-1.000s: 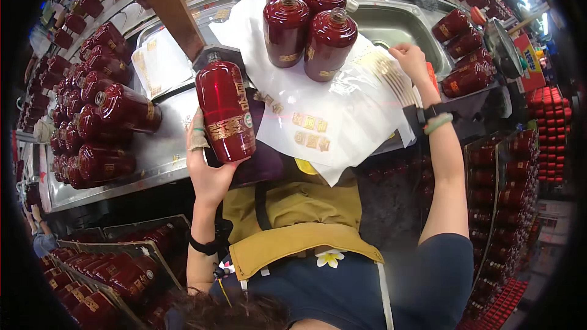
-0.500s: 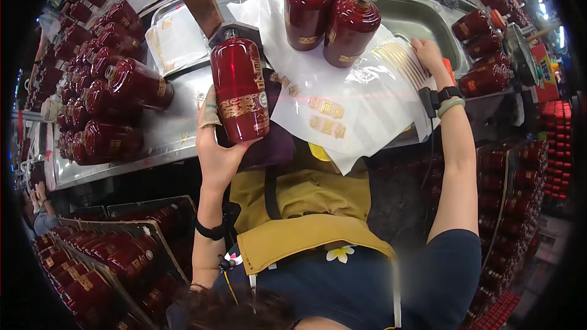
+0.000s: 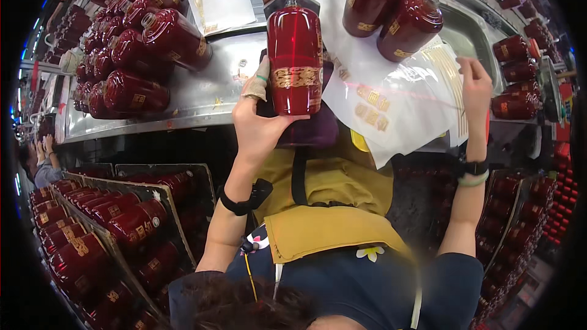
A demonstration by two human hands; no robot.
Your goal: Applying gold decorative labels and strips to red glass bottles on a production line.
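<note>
Metal worktop (image 3: 229,88) extends left of left hand (image 3: 260,125), whose fingers spread around a red bottle (image 3: 295,46); right hand's (image 3: 476,85) fingers curl beside striped sheet (image 3: 444,66), pinch indeterminable.

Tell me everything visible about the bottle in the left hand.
The bottle is glossy deep red, glass-like, with a short neck, rounded shoulders, a gold band near its base and more gold along its right side. Its neck points toward the picture's top, at a dark block; contact there is unclear. The left hand holds its base end, along the left side and across the bottom.
</note>
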